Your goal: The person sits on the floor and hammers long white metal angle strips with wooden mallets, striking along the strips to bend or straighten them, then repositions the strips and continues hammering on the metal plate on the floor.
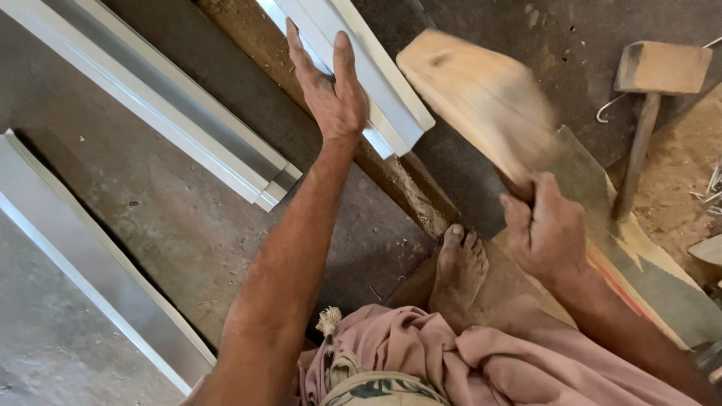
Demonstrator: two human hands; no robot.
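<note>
The folded metal strip (368,71) is lying across a rusty beam (391,180), running up and away from the person. The left hand (331,94) is pressing flat on the metal strip, fingers spread and stretched along it, gripping nothing; the strip's cut end is sticking out just below and right of the palm. Right of the metal strip, the right hand (545,229) is closing tightly around the handle of a wooden mallet (477,98), whose blurred head is hanging near the strip's end. A bare foot (459,271) is resting below the strip. A second mallet (650,90) is lying farther right; two more metal strips are lying left.
</note>
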